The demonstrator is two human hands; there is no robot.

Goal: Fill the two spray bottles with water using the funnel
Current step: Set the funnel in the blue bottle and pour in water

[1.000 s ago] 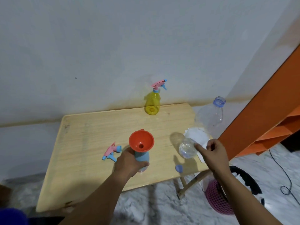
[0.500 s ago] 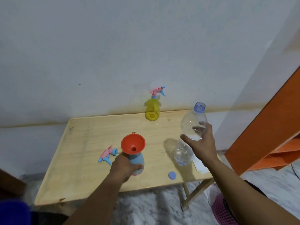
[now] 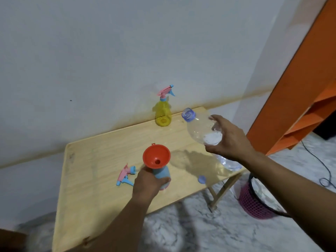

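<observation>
Where right hand (image 3: 231,140) grips, water bottle (image 3: 200,130) middle hidden.

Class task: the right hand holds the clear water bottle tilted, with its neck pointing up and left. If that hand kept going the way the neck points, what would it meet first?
Probably the yellow spray bottle by the wall; the right hand and its water bottle aim there, though depth is unclear.

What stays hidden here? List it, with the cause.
Head view only:
- Blue spray bottle: its mouth and fill level, hidden by the orange funnel and left hand.
- Clear water bottle: middle hidden by the right hand; water level blurred.
- Pink basket: contents hidden by the right forearm.
</observation>
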